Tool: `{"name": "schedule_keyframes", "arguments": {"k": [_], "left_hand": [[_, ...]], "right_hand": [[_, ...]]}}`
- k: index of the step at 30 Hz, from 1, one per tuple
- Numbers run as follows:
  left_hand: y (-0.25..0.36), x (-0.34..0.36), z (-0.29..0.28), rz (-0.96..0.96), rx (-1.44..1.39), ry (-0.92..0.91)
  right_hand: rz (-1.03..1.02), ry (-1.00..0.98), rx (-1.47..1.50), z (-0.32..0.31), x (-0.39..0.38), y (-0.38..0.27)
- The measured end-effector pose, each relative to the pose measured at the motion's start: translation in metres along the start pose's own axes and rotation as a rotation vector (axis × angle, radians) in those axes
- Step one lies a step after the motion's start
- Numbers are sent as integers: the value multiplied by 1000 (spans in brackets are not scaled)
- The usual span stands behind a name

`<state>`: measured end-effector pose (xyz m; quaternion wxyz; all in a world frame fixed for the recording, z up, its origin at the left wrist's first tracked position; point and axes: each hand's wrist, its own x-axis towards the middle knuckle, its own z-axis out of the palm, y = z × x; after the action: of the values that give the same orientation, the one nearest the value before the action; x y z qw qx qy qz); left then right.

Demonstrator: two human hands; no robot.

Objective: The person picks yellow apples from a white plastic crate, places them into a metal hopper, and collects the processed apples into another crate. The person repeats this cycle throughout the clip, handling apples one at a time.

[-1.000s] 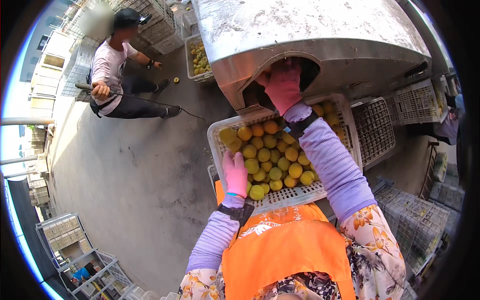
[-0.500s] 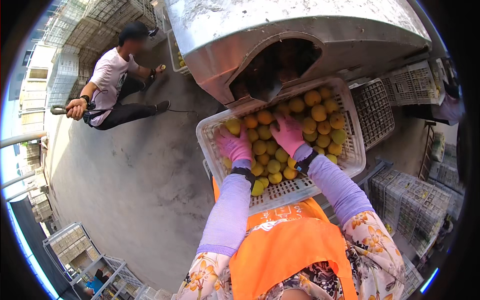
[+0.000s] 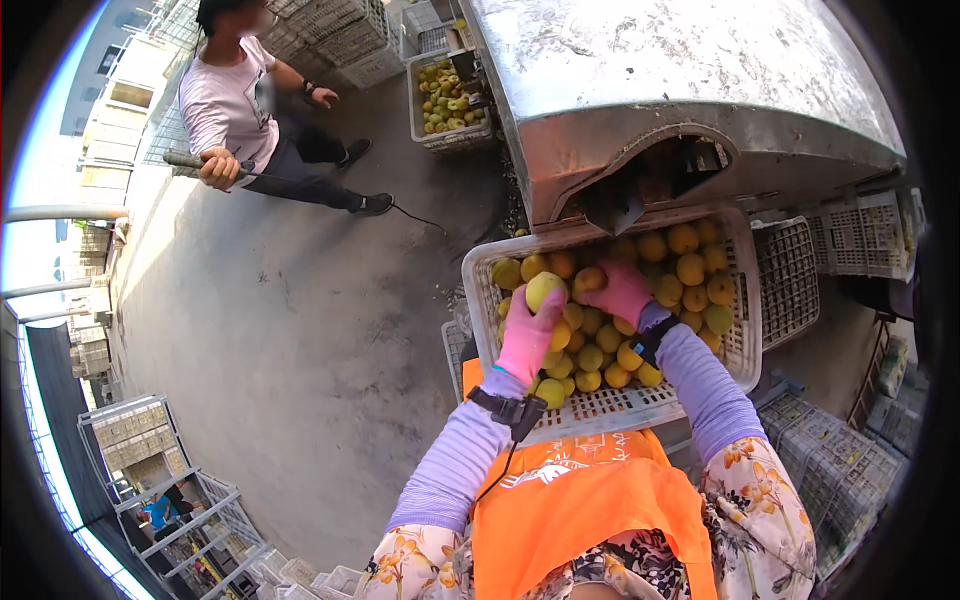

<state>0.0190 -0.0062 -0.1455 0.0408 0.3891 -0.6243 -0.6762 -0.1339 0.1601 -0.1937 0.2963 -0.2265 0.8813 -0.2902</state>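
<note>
A white plastic crate full of round yellow and orange fruit stands before me. My left hand, in a pink glove, is closed around a yellow-green round fruit, lifted over the crate's left part. Close beside it, my right hand, also pink-gloved, has its fingers curled on an orange round fruit; the glove hides part of that grip. Other fruit lies beneath both hands.
Past the crate's far edge is a metal machine with a dark opening. Another crate stands to the right. At the far left, a person holds a dark-handled tool. Behind that person is a fruit-filled crate. Stacked crates line the edges.
My left hand has picked up a yellow-green fruit and moved toward my right hand. My view has shifted left. The other person is now upright rather than stooping low.
</note>
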Motion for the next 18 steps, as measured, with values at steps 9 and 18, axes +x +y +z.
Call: {"name": "schedule_keyframes", "arguments": {"k": [9,18], "left_hand": [[58,-98,-115,-135,-639,-213],[110,-98,-21,97,-807,-544]], "right_hand": [[-259,-143,842,-79,-108,-115],[-502,227,298,-113,-155,-146]]}}
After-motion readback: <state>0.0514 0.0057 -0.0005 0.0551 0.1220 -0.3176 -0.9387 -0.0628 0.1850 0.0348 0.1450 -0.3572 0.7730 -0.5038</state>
